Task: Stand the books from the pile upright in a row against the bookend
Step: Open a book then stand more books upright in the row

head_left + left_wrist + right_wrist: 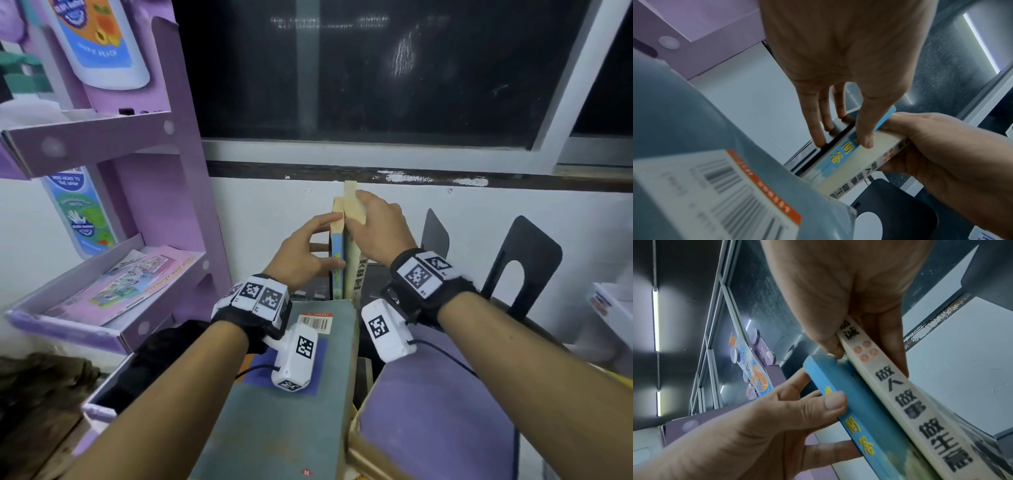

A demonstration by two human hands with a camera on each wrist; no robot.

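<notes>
The cream book [920, 410] spine reads 做人 做事 做生意 in black. The blue book [863, 423] spine, at its nine o'clock, shows yellow 問答. A barcode label [315, 322] sits on the grey book [274, 411]; digits unreadable.

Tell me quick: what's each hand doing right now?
Left hand: grips the thin upright blue-spined book, thumb on its spine.
Right hand: grips the taller upright cream-spined book near its top.

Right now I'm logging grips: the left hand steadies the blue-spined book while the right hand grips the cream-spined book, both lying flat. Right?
Not flat. In the head view the blue-spined book and cream-spined book stand upright, side by side. The left hand and right hand hold them as you said.
</notes>
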